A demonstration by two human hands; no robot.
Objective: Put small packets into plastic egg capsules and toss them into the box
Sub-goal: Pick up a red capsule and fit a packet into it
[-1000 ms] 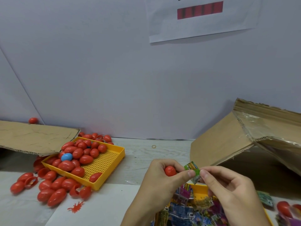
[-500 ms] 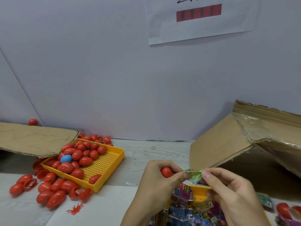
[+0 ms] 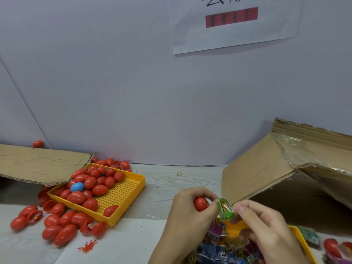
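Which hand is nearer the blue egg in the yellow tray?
Left. The left hand, holding a red capsule, lies right of the blue egg; the right hand is farther right, pinching the green packet.

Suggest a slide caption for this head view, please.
Both hands pinch a green packet; left hand also holds a red capsule.

A white paper sheet on the wall carries large black characters cut off by the top edge of the view, too little shown to read, above a red bar with dark stripes. The green packet bears small print, too blurred to read. Nothing else carries legible text.
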